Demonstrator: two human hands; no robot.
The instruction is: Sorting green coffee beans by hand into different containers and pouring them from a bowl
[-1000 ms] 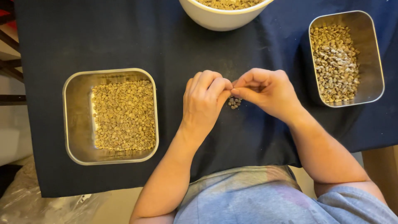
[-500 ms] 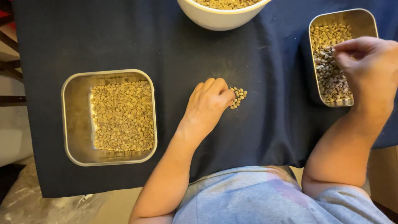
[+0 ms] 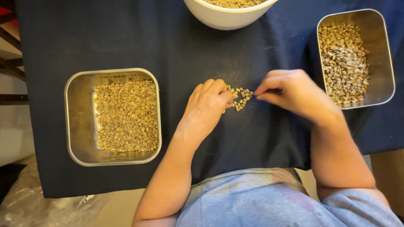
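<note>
Small pile of pale green beans (image 3: 240, 98) sits mid-worktop on the dark blue cloth (image 3: 176, 54), between the two hands. Left hand (image 3: 207, 107) rests knuckles-up with fingers curled in, fingertips touching the pile's left edge — whether it holds any beans, cannot tell. Right hand (image 3: 292, 92) comes in from the right, thumb and forefinger pinched together just at the pile's right edge; other fingers are folded, and a bean in the pinch is too small to confirm. Square metal tray (image 3: 73, 126) to the left of the hands, well apart, holds a flat layer of yellowish beans. Second metal tray (image 3: 385, 50) at upper right holds a heap of duller, mottled beans. White bowl (image 3: 223, 19) at top centre, cut off by the frame, also holds beans. Grey-blue shirt (image 3: 261, 201) at bottom — clear plastic bag (image 3: 42, 208) in the lower left corner.
</note>
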